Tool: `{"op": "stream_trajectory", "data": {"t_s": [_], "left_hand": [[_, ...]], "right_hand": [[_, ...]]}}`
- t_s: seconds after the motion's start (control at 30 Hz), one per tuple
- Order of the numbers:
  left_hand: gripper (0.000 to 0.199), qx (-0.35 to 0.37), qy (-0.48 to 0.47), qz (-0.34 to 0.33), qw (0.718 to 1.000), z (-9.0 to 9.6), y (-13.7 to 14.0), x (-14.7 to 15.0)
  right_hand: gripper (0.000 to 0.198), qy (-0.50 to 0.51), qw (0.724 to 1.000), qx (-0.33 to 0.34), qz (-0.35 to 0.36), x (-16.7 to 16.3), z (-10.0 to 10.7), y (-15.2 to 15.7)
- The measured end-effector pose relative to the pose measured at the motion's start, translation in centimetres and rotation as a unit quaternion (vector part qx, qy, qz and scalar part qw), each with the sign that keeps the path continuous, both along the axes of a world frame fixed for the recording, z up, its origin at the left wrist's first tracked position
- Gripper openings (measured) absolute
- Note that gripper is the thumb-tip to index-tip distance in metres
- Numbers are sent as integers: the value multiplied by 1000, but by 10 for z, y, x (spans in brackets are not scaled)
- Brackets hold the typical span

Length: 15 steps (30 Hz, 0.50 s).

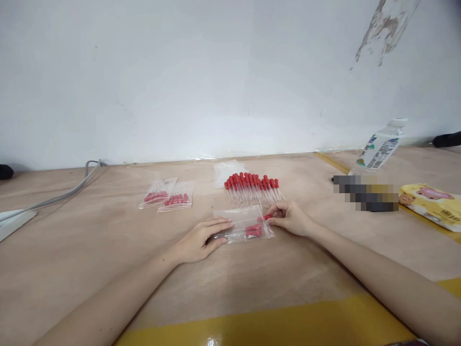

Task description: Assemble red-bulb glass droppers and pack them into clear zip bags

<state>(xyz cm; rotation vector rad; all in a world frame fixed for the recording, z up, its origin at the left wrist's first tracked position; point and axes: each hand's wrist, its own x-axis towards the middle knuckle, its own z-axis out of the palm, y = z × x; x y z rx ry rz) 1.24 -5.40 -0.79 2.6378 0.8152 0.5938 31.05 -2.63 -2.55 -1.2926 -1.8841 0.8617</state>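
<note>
In front of me a clear plastic zip bag (236, 235) lies flat, its mouth facing right. A few droppers with red rubber bulbs (254, 230) are inside it. My left hand (198, 240) rests on the bag's left end with fingers stretched out. At the mouth, my right hand (291, 218) pinches the red bulb of a dropper (267, 217), whose clear tube reaches into the bag. Just behind, a row of loose red-bulbed droppers (252, 185) is piled closely together. Fingertips of my right hand partly hide the pinched bulb.
Two filled dropper bags (176, 199) lie to the left, overlapping. Flat clear bags (223, 174) sit behind the pile. At right are a tilted plastic bottle (380, 149), a blurred dark object (367, 192) and a yellow packet (432, 204). A grey cable (68, 192) runs along the left.
</note>
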Motion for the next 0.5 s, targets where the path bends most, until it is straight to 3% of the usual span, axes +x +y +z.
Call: {"op": "stream_trajectory", "data": {"t_s": [0.17, 0.33, 0.5], "left_hand": [[40, -12, 2, 6, 1000, 0, -1, 0], [40, -17, 14, 17, 1000, 0, -1, 0], [40, -11, 6, 13, 1000, 0, -1, 0]], "right_hand": [[19, -39, 998, 7, 42, 9, 8, 3], [16, 0, 997, 60, 50, -10, 5, -6], [15, 35, 996, 35, 79, -21, 2, -10]]}}
